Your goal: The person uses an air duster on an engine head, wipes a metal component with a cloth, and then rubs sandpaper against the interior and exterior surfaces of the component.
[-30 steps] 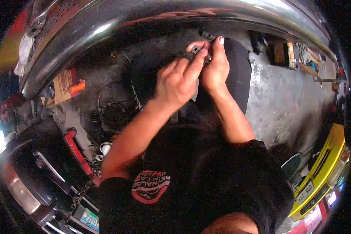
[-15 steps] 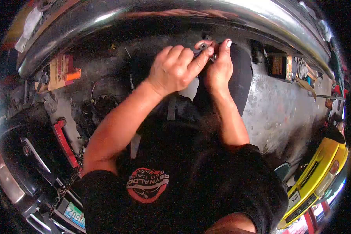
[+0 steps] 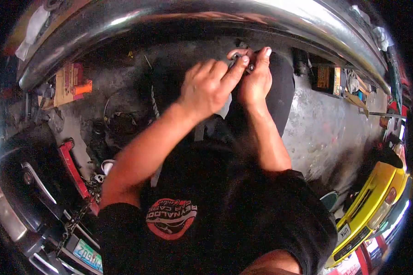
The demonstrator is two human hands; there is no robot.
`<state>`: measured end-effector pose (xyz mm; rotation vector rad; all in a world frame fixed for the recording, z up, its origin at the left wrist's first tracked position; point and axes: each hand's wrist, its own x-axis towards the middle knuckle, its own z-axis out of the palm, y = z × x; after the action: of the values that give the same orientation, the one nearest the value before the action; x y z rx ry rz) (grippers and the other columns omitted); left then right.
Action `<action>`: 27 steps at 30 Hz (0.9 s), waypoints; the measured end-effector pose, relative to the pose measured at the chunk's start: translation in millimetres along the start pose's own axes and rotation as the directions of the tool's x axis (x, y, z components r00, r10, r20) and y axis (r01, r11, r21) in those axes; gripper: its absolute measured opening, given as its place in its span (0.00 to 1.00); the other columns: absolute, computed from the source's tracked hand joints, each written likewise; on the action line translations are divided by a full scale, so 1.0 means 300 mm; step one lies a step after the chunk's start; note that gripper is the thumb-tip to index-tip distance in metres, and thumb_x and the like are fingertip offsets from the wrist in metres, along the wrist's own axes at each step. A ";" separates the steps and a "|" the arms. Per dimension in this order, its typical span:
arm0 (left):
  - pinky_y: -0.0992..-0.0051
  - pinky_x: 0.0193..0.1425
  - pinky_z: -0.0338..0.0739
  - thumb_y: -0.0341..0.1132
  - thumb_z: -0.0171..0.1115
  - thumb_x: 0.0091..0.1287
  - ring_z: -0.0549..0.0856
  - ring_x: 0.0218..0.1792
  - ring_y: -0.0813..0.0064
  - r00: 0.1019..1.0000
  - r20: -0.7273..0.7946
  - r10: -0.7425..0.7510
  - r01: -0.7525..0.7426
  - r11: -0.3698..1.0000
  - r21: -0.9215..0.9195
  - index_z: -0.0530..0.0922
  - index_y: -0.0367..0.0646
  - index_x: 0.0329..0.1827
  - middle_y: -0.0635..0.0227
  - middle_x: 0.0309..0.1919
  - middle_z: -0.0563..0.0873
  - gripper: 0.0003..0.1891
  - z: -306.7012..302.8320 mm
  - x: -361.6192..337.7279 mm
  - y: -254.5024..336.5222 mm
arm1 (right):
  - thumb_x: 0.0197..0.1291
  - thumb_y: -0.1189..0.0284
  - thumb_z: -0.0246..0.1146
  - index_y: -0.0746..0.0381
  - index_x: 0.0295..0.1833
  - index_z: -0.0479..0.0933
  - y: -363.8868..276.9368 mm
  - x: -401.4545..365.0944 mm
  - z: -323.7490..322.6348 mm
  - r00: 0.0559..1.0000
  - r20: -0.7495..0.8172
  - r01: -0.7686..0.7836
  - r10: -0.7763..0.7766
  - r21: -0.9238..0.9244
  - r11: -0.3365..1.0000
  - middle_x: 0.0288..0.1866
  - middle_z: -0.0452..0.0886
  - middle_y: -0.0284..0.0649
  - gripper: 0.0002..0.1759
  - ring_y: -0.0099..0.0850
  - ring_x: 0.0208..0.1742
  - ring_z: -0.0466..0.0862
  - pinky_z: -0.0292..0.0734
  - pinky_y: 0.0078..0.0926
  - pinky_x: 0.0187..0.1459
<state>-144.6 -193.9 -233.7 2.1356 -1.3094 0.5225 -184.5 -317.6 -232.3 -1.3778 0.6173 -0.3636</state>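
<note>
In the head view both my hands meet above my dark-trousered leg, below a big shiny curved bumper. My right hand (image 3: 254,82) is closed, its fingers curled around a small metal part (image 3: 250,68) and its thumb sticking up. My left hand (image 3: 209,85) reaches across from the left, its index finger and thumb pressed to the same metal part. Its other fingers are folded. The part is mostly hidden by my fingers, so its exact kind cannot be made out.
The chrome bumper (image 3: 170,16) arches close above my hands. Cardboard boxes (image 3: 66,82) and an orange item (image 3: 82,87) lie left. A red metal bar (image 3: 73,167) and a dark vehicle (image 3: 27,183) are lower left. A yellow car (image 3: 367,201) stands right; another box (image 3: 328,78) lies upper right.
The left wrist and forearm have shifted slightly, with the fingers staying on the small metal part. The whole view has moved a little; the right hand keeps its grip.
</note>
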 end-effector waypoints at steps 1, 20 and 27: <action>0.67 0.34 0.80 0.23 0.60 0.58 0.82 0.27 0.62 0.974 0.007 -0.226 0.218 0.932 -0.291 0.79 0.44 0.61 0.64 0.29 0.81 0.24 0.037 -0.020 0.041 | 0.75 0.43 0.28 0.64 0.33 0.82 0.009 0.000 0.002 0.999 -0.034 -0.038 0.037 -0.010 0.999 0.30 0.82 0.36 0.44 0.25 0.31 0.76 0.72 0.21 0.38; 0.65 0.41 0.82 0.19 0.56 0.59 0.87 0.34 0.59 0.947 0.066 -0.316 0.308 0.826 -0.472 0.80 0.45 0.60 0.54 0.38 0.86 0.24 -0.049 -0.002 0.069 | 0.74 0.41 0.28 0.63 0.36 0.82 0.034 -0.004 -0.031 0.993 0.064 -0.110 0.098 0.215 0.970 0.27 0.78 0.32 0.44 0.22 0.27 0.71 0.65 0.21 0.31; 0.65 0.39 0.82 0.23 0.57 0.64 0.87 0.32 0.58 0.709 0.505 -0.492 0.656 0.198 -0.728 0.79 0.42 0.61 0.57 0.34 0.85 0.21 -0.031 -0.002 0.158 | 0.75 0.44 0.29 0.65 0.34 0.81 0.005 -0.024 -0.053 0.996 0.077 -0.066 0.048 0.250 0.966 0.28 0.80 0.34 0.43 0.23 0.29 0.73 0.68 0.21 0.35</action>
<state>-187.7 -204.2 -214.3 1.5061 -0.4575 -0.6134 -199.8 -325.7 -233.4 -1.1217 0.5318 -0.3337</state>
